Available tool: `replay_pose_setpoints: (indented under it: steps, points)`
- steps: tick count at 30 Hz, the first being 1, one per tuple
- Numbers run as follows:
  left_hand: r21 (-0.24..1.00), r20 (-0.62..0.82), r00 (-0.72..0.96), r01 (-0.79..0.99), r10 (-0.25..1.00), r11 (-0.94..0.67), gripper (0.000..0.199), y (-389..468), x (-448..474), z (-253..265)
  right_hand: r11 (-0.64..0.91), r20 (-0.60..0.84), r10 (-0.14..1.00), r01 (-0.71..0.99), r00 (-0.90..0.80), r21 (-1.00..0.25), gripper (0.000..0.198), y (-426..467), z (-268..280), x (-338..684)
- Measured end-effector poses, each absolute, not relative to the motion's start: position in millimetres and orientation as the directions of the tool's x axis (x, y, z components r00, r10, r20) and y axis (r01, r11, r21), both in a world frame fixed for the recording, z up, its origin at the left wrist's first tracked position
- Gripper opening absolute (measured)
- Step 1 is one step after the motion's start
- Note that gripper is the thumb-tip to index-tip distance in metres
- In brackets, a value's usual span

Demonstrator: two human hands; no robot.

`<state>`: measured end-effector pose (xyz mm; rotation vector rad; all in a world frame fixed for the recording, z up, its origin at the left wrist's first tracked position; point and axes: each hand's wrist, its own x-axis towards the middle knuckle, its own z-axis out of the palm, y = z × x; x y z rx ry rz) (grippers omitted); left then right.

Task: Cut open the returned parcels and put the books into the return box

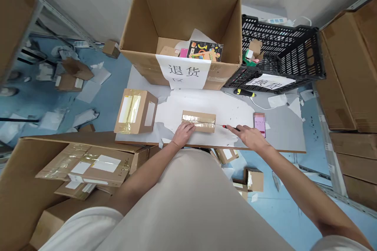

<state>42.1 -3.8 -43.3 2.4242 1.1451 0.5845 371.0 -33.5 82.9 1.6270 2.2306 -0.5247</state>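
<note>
A small cardboard box [200, 119] with clear tape along its seam lies on the white work table. My left hand [183, 133] holds its left front end, fingers bent over the near edge. In my right hand [249, 136] is a slim utility knife [225, 126] with a red and black handle, my index finger stretched along it. Its thin blade points left and meets the taped seam at the box's right end. To the right of that hand lies a phone [259, 124] with a lit pink screen.
A taped carton [134, 111] stands on the table's left. Behind are a large open box [138, 60] with items inside and a black crate [300, 53]. A black and yellow tool handle [244, 93] lies before the crate. Parcels [103, 164] fill a big box at lower left.
</note>
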Motion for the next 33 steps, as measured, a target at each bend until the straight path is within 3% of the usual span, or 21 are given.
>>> replay_pose_setpoints:
  steps: [3, 5, 7, 9, 11, 14, 23, 33]
  points:
    - [0.496, 0.164, 0.595, 0.640, 0.787, -0.587, 0.029, 1.5, 44.1, -31.3, 0.020, -0.368, 0.918, 0.941, -0.151, -0.337, 0.052, -51.8, 63.9, 377.4]
    - [0.477, 0.119, 0.603, 0.662, 0.789, -0.578, 0.032, 8.3, 47.0, -22.5, -0.182, -0.349, 0.937, 0.812, -0.029, -0.554, 0.050, -62.0, 44.7, 372.0]
    - [0.448, 0.081, 0.598, 0.693, 0.797, -0.565, 0.050, 17.6, 51.4, -15.3, -0.338, -0.398, 0.917, 0.617, 0.044, -0.711, 0.053, -70.0, 25.0, 360.9]
    - [0.417, 0.045, 0.584, 0.726, 0.810, -0.547, 0.075, 27.7, 56.4, -11.1, -0.436, -0.448, 0.890, 0.444, 0.084, -0.783, 0.058, -76.1, 8.9, 347.7]
    - [0.397, -0.002, 0.577, 0.750, 0.817, -0.529, 0.094, 36.5, 60.8, -10.0, -0.476, -0.469, 0.877, 0.315, 0.101, -0.821, 0.062, -81.2, -1.9, 336.8]
    - [0.402, -0.062, 0.577, 0.761, 0.814, -0.509, 0.104, 44.2, 64.2, -11.5, -0.483, -0.470, 0.876, 0.202, 0.110, -0.852, 0.066, -87.6, -9.8, 328.5]
    - [0.426, -0.058, 0.574, 0.754, 0.817, -0.500, 0.098, 46.5, 63.7, -11.9, -0.471, -0.445, 0.881, 0.216, 0.158, -0.855, 0.068, -87.0, -11.8, 326.5]
    - [0.449, -0.062, 0.571, 0.749, 0.819, -0.488, 0.105, 47.8, 62.7, -14.7, -0.500, -0.488, 0.866, 0.158, 0.111, -0.851, 0.069, -85.0, -19.0, 323.8]
